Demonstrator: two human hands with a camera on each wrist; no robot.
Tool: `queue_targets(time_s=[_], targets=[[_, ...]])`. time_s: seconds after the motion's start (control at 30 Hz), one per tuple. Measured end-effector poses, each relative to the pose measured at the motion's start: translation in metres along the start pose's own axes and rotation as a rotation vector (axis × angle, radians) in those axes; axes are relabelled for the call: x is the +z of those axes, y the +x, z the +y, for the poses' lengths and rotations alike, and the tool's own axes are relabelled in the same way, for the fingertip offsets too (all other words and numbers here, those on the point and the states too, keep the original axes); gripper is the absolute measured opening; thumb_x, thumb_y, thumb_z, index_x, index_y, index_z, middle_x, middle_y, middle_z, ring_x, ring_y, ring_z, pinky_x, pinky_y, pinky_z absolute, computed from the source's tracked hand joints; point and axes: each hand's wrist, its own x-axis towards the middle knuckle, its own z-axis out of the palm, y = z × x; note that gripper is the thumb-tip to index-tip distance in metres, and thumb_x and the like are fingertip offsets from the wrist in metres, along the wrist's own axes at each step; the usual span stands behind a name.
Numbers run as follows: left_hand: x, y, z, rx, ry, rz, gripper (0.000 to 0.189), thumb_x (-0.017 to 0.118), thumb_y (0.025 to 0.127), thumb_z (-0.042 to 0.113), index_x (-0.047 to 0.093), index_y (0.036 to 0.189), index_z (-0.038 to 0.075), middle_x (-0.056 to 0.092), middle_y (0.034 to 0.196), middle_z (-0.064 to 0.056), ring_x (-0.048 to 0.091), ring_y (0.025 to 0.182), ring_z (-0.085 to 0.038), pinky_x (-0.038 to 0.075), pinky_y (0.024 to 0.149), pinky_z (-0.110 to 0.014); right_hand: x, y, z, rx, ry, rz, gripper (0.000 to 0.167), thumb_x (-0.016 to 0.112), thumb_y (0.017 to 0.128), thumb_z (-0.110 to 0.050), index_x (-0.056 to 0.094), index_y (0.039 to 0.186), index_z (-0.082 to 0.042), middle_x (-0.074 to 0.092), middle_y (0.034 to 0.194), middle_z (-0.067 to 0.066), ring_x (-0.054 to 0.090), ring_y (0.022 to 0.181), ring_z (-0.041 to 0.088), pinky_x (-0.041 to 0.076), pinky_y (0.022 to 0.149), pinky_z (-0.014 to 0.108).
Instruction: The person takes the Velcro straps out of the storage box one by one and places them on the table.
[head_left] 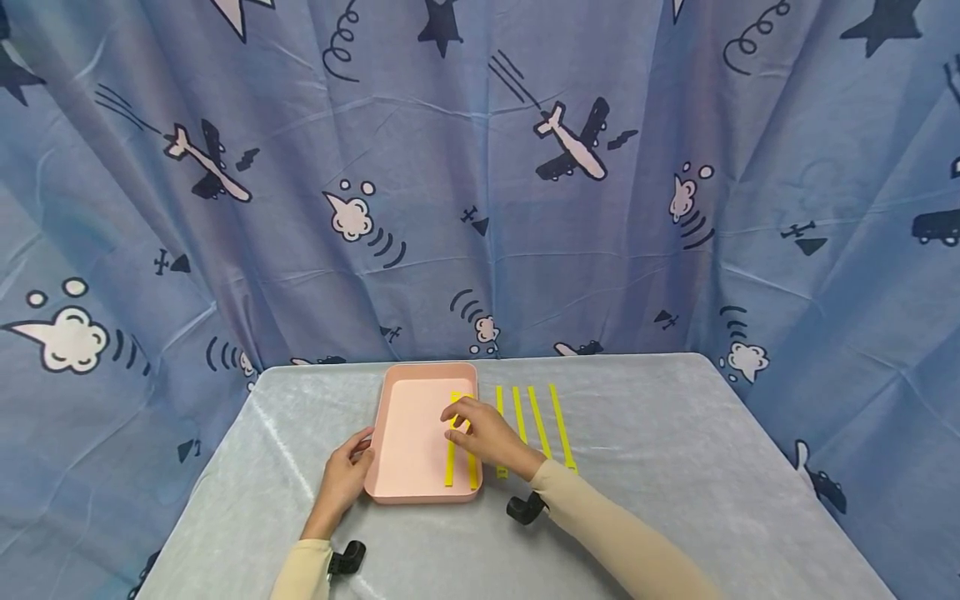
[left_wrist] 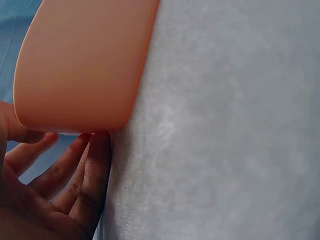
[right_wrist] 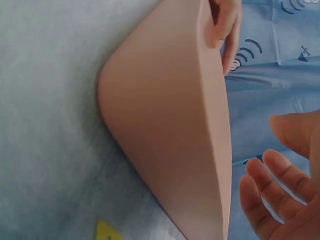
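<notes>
A pink rectangular tray (head_left: 412, 442) lies on the table, with two long narrow yellow strips (head_left: 449, 467) side by side along its right part. My left hand (head_left: 347, 475) is at the tray's left side; in the left wrist view its fingertips (left_wrist: 101, 142) touch the tray's outer wall (left_wrist: 80, 95). Over the right part of the tray hovers my right hand (head_left: 483, 429), its fingers loosely bent, thumb apart, and nothing between them. It covers part of the strips in the head view. The right wrist view shows this hand's spread fingers (right_wrist: 257, 200) beside the tray wall (right_wrist: 155, 110).
Several more yellow strips (head_left: 558, 417) lie in a row on the grey cloth-covered table (head_left: 675, 467), right of the tray; the right hand and forearm hide parts of them. A blue patterned curtain (head_left: 420, 275) hangs behind the table. Each wrist wears a black camera (head_left: 527, 507).
</notes>
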Motion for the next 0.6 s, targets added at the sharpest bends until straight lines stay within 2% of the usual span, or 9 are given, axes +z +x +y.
queue_targets(time_s=[0.13, 0.37, 0.47, 0.6], targets=[[0.000, 0.000, 0.001, 0.000, -0.006, 0.000, 0.043, 0.054, 0.099, 0.016, 0.054, 0.141, 0.013, 0.062, 0.129, -0.020, 0.063, 0.116, -0.033, 0.053, 0.093, -0.045, 0.001, 0.002, 0.001, -0.021, -0.059, -0.029, 0.026, 0.069, 0.092, -0.022, 0.066, 0.116, -0.012, 0.064, 0.114, 0.001, 0.063, 0.104, 0.023, 0.053, 0.082, 0.025], [0.000, 0.000, 0.001, 0.004, -0.002, 0.006, 0.043, 0.054, 0.099, 0.016, 0.054, 0.141, 0.013, 0.063, 0.129, -0.019, 0.063, 0.116, -0.033, 0.053, 0.093, -0.045, 0.004, 0.008, 0.000, -0.048, -0.191, -0.072, 0.024, 0.071, 0.091, -0.021, 0.066, 0.114, -0.016, 0.062, 0.117, -0.005, 0.060, 0.110, 0.017, 0.051, 0.097, 0.032], [0.001, 0.000, 0.001, 0.004, -0.005, 0.008, 0.042, 0.054, 0.099, 0.016, 0.055, 0.141, 0.013, 0.063, 0.129, -0.019, 0.063, 0.115, -0.033, 0.053, 0.093, -0.045, 0.003, 0.011, -0.001, -0.078, -0.274, -0.102, 0.024, 0.071, 0.091, -0.021, 0.067, 0.114, -0.017, 0.061, 0.119, -0.004, 0.058, 0.113, 0.015, 0.049, 0.102, 0.033], [0.001, -0.001, 0.001, 0.003, -0.007, 0.010, 0.042, 0.055, 0.099, 0.016, 0.055, 0.141, 0.013, 0.063, 0.128, -0.019, 0.063, 0.115, -0.033, 0.053, 0.092, -0.045, 0.004, 0.015, 0.001, -0.158, -0.409, -0.152, 0.025, 0.072, 0.090, -0.020, 0.068, 0.114, -0.020, 0.060, 0.119, -0.004, 0.056, 0.111, 0.014, 0.049, 0.101, 0.030]])
